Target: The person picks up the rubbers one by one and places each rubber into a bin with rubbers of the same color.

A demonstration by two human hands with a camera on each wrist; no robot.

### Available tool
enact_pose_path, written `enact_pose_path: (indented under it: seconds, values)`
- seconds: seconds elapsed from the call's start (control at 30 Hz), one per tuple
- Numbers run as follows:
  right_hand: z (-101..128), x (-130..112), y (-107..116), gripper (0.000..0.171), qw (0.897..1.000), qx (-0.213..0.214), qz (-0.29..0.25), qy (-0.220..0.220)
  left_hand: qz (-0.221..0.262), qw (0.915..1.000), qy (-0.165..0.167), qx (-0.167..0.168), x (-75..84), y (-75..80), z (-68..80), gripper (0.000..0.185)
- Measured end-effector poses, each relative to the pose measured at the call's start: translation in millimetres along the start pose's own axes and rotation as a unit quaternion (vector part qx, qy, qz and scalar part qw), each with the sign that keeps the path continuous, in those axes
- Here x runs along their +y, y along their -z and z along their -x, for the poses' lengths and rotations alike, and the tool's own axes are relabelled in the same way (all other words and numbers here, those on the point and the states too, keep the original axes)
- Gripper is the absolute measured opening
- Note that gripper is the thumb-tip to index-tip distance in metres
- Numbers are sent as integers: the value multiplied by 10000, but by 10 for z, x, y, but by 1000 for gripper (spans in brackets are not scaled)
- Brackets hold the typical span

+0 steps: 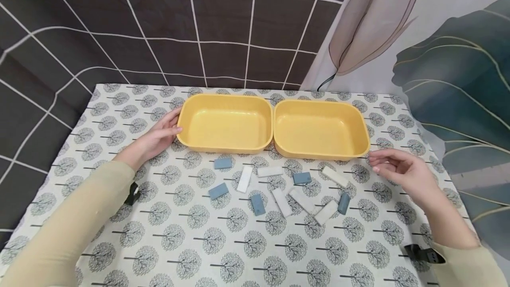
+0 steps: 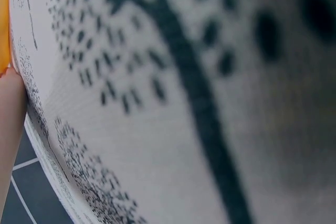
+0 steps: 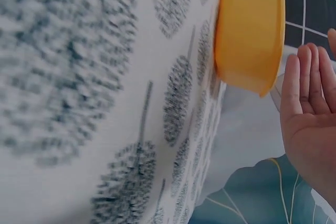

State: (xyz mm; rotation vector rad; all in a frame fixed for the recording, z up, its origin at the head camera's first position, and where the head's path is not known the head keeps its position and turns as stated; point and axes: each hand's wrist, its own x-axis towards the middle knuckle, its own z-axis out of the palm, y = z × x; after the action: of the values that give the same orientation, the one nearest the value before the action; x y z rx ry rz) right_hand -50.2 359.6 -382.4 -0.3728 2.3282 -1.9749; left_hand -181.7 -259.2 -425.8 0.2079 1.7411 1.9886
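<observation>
Blocks: small flat rectangular blocks lie scattered on the tabletop (image 1: 239, 251), in front of two yellow tubs and between the two hands.
Count of blocks: twelve by my count. Five are blue-grey, such as the blue-grey block (image 1: 257, 204) nearest the viewer. Seven are white, such as the white block (image 1: 281, 202) just right of it.
Right hand (image 1: 402, 172): hovers near the front right corner of the right tub, fingers straight and relaxed, holding nothing. It touches neither tub nor blocks; the right wrist view shows the open palm apart from the tub wall.
Left hand (image 1: 157, 138): fingers extended, resting against the left wall of the left tub; it grips nothing.
Left tub (image 1: 225, 123): yellow, shallow, rounded corners, with nothing inside.
Right tub (image 1: 320, 128): matches the left one, also with nothing inside; the two stand side by side, rims touching or nearly so.
Tubs counted: two.
Risk, tubs: these look like light plastic, so a push from the left hand could slide one tub into the other.
Risk, blocks: several white ones lie touching near the centre right, so a pinch at one could shift its neighbour.
Backdrop: dark grid-patterned cloth behind, a leaf-print curtain to the right.
</observation>
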Motion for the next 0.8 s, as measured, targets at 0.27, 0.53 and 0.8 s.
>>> enact_pose_path:
  seconds: [0.27, 0.53, 0.8]
  values:
    - [94, 111, -115, 45, 9933, -904, 718, 38, 39, 10000, -2, 13, 19, -22, 10, 89]
    - [160, 182, -244, 39, 9778, -1433, 1510, -239, -19, 10000, 23, -3, 10, -4, 8, 87]
    - [199, 227, -327, 37, 9643, -1544, 2137, -262, 16, 10000, -5, -13, 19, -21, 5, 88]
